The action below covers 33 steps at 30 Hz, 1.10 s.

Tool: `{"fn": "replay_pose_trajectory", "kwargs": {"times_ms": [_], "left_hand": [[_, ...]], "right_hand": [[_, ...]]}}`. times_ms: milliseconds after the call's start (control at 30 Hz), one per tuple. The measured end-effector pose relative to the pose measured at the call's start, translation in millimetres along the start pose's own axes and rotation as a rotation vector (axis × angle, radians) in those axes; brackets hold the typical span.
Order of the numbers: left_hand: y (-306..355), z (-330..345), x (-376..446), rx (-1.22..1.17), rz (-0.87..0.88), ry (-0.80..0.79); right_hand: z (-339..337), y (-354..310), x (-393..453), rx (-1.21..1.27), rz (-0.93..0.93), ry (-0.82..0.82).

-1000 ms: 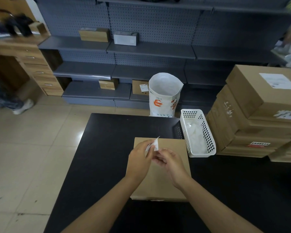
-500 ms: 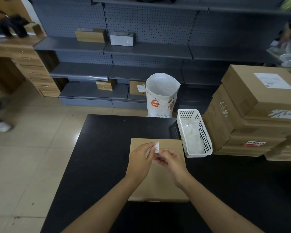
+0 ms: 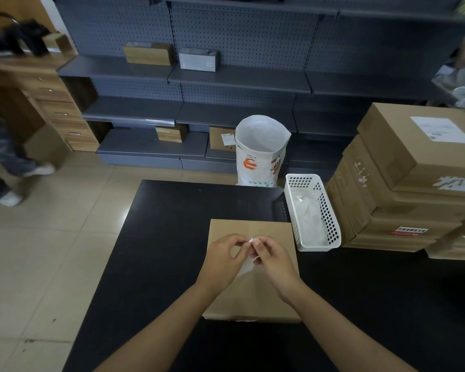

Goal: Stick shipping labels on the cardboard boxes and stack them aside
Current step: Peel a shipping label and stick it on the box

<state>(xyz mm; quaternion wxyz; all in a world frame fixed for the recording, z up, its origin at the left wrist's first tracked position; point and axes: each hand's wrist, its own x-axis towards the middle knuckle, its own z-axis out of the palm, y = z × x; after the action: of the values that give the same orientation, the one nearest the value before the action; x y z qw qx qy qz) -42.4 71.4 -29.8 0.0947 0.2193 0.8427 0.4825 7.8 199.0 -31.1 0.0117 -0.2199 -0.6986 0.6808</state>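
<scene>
Lowered since the earlier frame, our left hand (image 3: 223, 261) and right hand (image 3: 273, 260) pinch the small white paper label (image 3: 249, 260) above the flat brown cardboard box (image 3: 253, 296); we separate its backing fully, then press it flat.

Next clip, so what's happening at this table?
A person is preparing a shipping label over a cardboard box lying flat on the black table. The left hand and the right hand both pinch the small white label just above the box lid; it is not yet stuck down. To the right sit a white basket and a stack of boxes, the top one already labelled.
</scene>
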Motion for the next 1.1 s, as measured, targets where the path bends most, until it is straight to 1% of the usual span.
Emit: {"fn": "replay_pose_trajectory", "kwargs": {"times_ms": [267, 433, 567, 1100], "left_hand": [[-6.4, -1.1, -1.6, 0.089, 0.052, 0.044], [-6.6, -0.4, -2.2, 0.139, 0.078, 0.053], [-5.6, 0.9, -2.8, 0.141, 0.103, 0.045], [-6.6, 6.7, -2.5, 0.106, 0.101, 0.029]], "right_hand": [[3.4, 3.2, -0.3, -0.066, -0.004, -0.031], [5.3, 5.3, 0.1, -0.048, 0.015, -0.022], [3.1, 7.6, 2.5, -0.024, 0.043, -0.019], [-2.2, 11.0, 3.3, 0.055, 0.057, -0.012]]}}
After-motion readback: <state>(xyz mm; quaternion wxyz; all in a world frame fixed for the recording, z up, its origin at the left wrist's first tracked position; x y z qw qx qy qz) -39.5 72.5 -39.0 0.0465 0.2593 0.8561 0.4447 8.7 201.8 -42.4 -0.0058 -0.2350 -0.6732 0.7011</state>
